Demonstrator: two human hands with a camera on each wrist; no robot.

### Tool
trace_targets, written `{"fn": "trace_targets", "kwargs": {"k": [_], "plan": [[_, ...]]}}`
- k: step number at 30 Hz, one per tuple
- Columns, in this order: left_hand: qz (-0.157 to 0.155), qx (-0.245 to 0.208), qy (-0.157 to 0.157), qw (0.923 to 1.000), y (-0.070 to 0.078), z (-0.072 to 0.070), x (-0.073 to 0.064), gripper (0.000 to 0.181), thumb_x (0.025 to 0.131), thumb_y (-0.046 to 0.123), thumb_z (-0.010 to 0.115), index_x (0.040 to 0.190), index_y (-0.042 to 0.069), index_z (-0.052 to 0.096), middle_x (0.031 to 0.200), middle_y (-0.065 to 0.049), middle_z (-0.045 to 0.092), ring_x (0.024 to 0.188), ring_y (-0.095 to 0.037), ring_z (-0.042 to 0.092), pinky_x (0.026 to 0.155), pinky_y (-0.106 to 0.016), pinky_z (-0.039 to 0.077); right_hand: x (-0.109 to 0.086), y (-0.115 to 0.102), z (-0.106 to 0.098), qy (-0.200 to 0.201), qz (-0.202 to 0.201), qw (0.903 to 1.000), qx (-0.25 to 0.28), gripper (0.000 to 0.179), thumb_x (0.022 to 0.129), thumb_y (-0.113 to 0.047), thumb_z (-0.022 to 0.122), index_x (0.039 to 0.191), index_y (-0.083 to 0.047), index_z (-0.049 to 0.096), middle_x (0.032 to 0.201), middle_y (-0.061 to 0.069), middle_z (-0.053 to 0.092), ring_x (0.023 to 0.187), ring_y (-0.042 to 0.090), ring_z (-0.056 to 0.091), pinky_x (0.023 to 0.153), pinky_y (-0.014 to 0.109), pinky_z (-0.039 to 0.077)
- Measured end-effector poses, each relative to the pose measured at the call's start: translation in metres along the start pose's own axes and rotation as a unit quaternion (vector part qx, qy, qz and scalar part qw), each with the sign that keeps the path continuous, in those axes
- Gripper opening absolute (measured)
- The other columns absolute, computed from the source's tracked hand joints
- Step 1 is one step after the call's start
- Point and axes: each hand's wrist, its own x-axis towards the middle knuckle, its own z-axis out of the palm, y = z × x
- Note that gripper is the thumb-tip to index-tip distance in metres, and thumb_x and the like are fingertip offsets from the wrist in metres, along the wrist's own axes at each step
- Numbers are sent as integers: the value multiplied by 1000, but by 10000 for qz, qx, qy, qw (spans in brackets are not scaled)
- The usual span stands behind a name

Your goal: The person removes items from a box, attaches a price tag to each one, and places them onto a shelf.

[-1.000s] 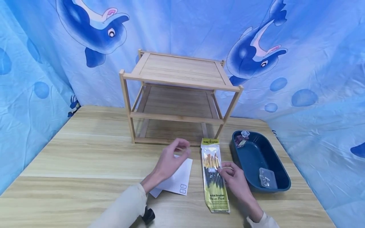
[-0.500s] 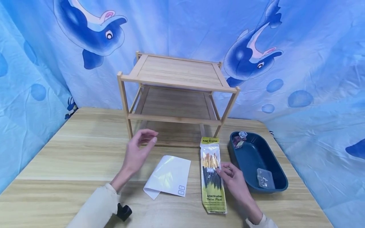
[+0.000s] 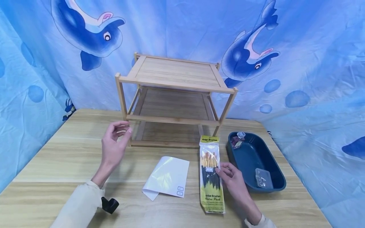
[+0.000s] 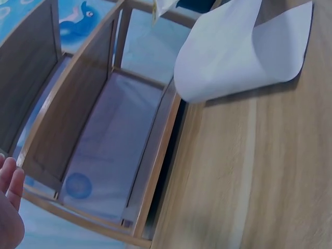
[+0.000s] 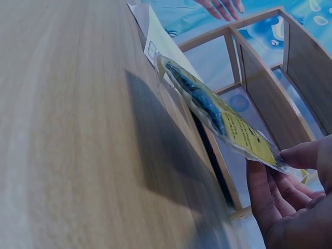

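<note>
My right hand [image 3: 232,179] pinches a clear pack of artist brushes [image 3: 211,190] by its right edge, thumb on top and fingers beneath. In the right wrist view the pack [image 5: 218,114] is tilted, raised over the table with its shadow below. Several dark-handled brushes with golden ferrules show through the plastic. My left hand [image 3: 114,144] is in the air at the shelf's front left corner, loosely bent and holding nothing. Between the hands lies a folded white sheet [image 3: 168,175], its top layer curling up from the table, as the left wrist view shows.
A three-tier wooden shelf [image 3: 176,119] stands behind the sheet. To the right is a dark blue basin [image 3: 280,175] holding a small clear plastic box [image 3: 263,179] and a small reddish item with a clear knob [image 3: 238,139]. Dolphin-print fabric [image 3: 188,31] hangs around the wooden table [image 3: 57,167].
My left hand has moved left and away from the white sheet, uncovering it. My right hand keeps its pinch on the brush pack, almost in place. The head view has shifted slightly.
</note>
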Motion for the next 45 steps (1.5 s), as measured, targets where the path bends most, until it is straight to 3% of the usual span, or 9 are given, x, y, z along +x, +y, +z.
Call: {"fn": "trace_targets", "kwargs": {"k": [15,22,28,36,45], "plan": [[-237,123,383,9989,-8,-13,26,32,95,-2,69,125,-5,58,118,-4,63,104,-16,62,86,-20,52,-3,0,-1,19,18,9999,158,26,97,-6,69,119,3,60,100,15,74,83,23,71,66,28,57],[-667,288,166,9972,-15,-14,31,46,97,6,71,139,-4,53,133,-11,61,119,-17,59,100,-21,50,-3,1,0,-15,52,9997,239,24,97,-4,68,119,3,61,99,15,74,83,24,71,67,30,59],[-871,508,-97,9949,-18,-17,35,56,101,17,70,148,-4,48,149,-21,53,137,-27,52,110,-24,42,-3,2,1,6,20,9996,274,23,97,-4,69,117,3,61,98,15,74,82,24,71,67,29,59],[-1266,724,-193,9891,-22,-17,40,53,101,25,71,146,1,55,143,-20,58,132,-31,57,99,-18,49,-4,2,0,-47,-80,9995,307,22,97,-3,68,117,4,61,97,16,74,82,25,71,67,29,59],[-1417,867,-219,9859,-20,-16,42,55,101,30,69,144,-2,55,141,-22,59,130,-35,57,96,-17,50,-3,3,1,-16,-69,9994,337,21,97,-2,68,116,4,61,96,16,74,81,24,71,64,28,57]]}}
